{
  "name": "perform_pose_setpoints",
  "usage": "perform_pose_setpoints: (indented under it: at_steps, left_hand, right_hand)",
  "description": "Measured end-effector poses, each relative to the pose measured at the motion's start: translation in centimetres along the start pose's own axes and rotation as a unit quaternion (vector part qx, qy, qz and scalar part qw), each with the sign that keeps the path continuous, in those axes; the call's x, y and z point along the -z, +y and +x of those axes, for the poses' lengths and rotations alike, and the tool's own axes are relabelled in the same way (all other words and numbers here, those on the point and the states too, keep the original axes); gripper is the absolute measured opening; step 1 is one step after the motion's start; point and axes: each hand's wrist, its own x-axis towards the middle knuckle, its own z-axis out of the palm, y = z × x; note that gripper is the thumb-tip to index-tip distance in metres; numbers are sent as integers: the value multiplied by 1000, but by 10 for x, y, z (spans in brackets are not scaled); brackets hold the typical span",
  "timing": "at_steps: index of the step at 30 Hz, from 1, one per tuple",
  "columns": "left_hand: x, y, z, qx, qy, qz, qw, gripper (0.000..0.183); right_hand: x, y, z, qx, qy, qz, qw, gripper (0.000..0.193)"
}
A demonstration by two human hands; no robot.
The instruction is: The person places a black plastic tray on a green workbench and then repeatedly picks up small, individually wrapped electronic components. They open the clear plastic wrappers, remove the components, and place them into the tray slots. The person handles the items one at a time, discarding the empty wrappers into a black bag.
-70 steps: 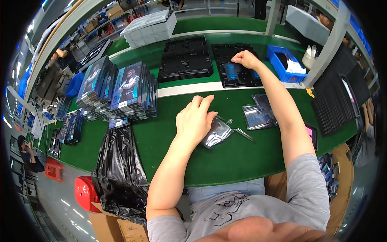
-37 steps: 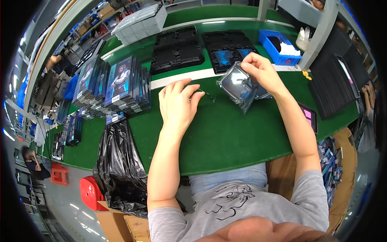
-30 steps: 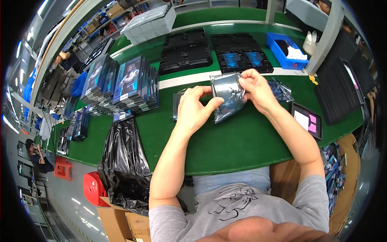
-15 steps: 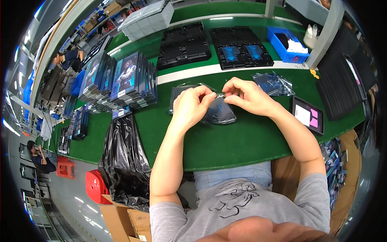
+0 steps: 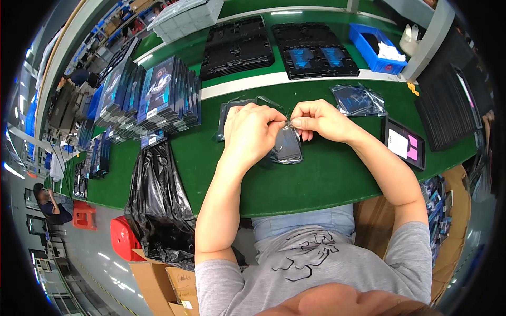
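Over the green table, my left hand (image 5: 254,131) and my right hand (image 5: 319,121) meet with thumbs and forefingers pinched together. Between them they grip the top edge of a clear plastic pouch (image 5: 288,146) with a dark, flat thing inside. The pouch hangs below my fingertips, close to the table top. Behind my left hand lies another dark item in clear film (image 5: 225,111), partly hidden by the hand. To the right of my right hand is a dark blue package in shiny clear wrap (image 5: 358,100).
Stacked blue picture boxes (image 5: 161,97) stand at the left, above a black plastic bag (image 5: 161,200) hanging off the table edge. Black moulded trays (image 5: 316,50) and a blue bin (image 5: 375,47) lie behind. At right are a black framed box (image 5: 403,143) and stacked black panels (image 5: 448,113).
The pouch between my hands has turned, and its plain dark side now faces up instead of the blue printed one. My left hand has rolled inward; both hands still pinch the top edge.
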Motion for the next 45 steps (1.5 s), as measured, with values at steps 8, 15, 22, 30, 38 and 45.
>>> perform_pose_setpoints:
  at_steps: [8,15,22,30,38,45]
  left_hand:
    - [-5,1,-3,3,1,-3,1000,7]
    - [-8,0,-2,-121,63,36,990,8]
    - [-1,-2,0,65,-98,-224,967,14]
    - [-10,-12,1,93,-142,-377,911,9]
    - [-14,-14,1,112,-148,-459,869,9]
    - [-15,-12,2,105,-99,-310,940,15]
  right_hand:
    - [-4,-20,-8,61,-27,-222,973,17]
    - [-2,-13,-8,77,-14,-146,986,19]
    - [0,-4,-7,83,-35,-40,995,14]
    - [-10,-11,-11,326,105,-325,882,13]
    - [-11,-20,-15,398,120,-423,805,14]
    - [-3,-16,-11,207,53,-271,938,16]
